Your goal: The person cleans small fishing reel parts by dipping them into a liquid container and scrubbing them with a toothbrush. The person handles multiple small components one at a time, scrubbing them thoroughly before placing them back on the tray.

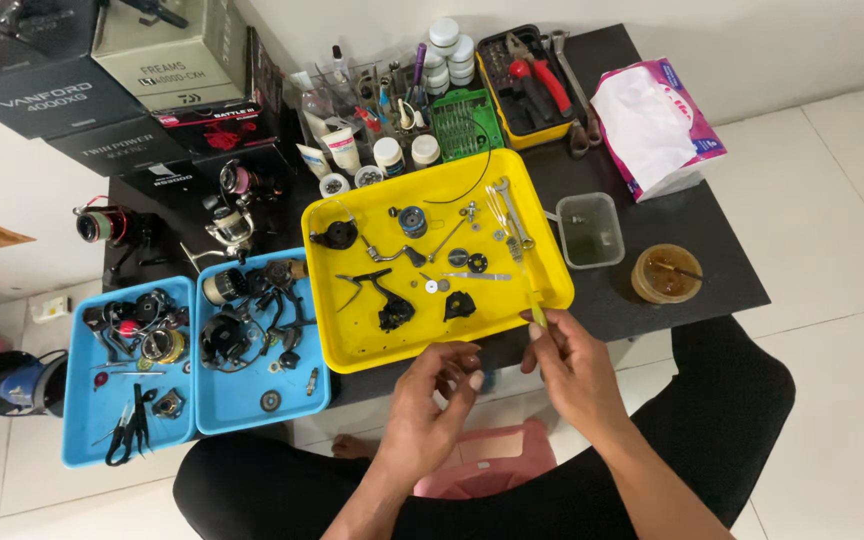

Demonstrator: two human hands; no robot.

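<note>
Low in the frame's centre, the right hand (pixel 570 362) pinches a thin yellow-handled tool (pixel 536 306) over the yellow tray (pixel 352 352) — the left hand (pixel 435 395) curls half-closed, its contents unclear.

The yellow tray (pixel 352 345) is shiny, smooth plastic. The small parts (pixel 392 305) on it look like dark plastic and bright metal. The worktop (pixel 652 210) is matt black. The tissue (pixel 642 120) is soft white paper.

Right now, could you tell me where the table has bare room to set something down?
Bare black table lies between the tissue pack, clear tub and amber dish. The yellow tray, blue trays and boxes are crowded.
</note>
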